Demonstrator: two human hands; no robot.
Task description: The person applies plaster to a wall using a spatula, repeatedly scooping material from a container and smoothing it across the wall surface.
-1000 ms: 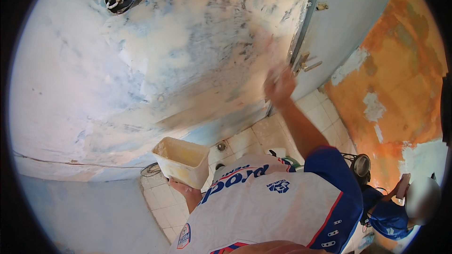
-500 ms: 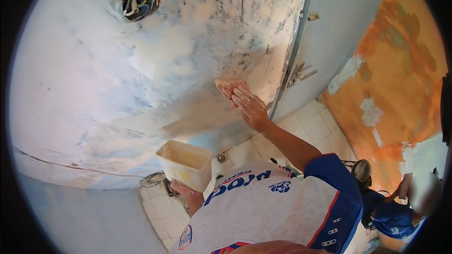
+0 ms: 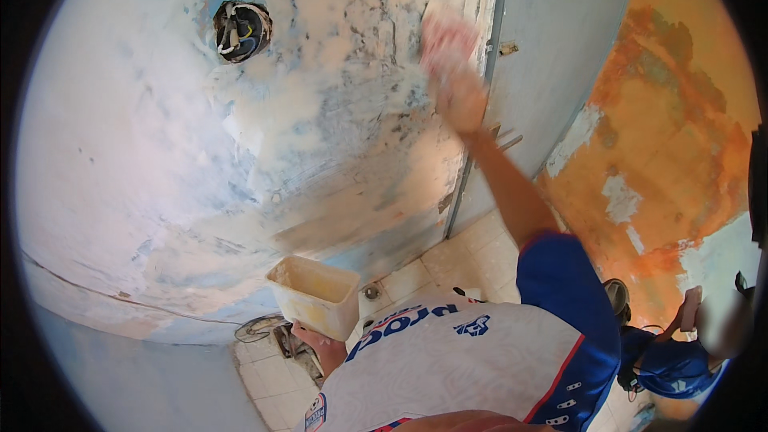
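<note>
My right hand (image 3: 460, 92), arm stretched up, presses a reddish, white-smeared pad (image 3: 450, 36) to the wall (image 3: 320, 112) close to the door frame. Motion blurs both hand and pad, so the pad's exact kind does not show. Low in front of me, my left hand (image 3: 318, 342) holds an off-white rectangular plastic tub (image 3: 324, 312) from beneath, fingers around its lower edge. The tub's inside walls carry yellowish-white residue. The wall is patchy white, cream and blue with dark scuffs.
A round hole with loose wires (image 3: 242, 32) opens in the wall at upper left. At right stand a grey door (image 3: 552, 56) with a handle and an orange patched wall (image 3: 656, 152). Another person in blue (image 3: 676, 368) is at lower right. A cable coil (image 3: 260, 328) lies near the tiled floor.
My right hand and the pad have moved up and to the right along the wall, toward the door frame. The left hand keeps the tub at nearly the same place, slightly lower in view.
</note>
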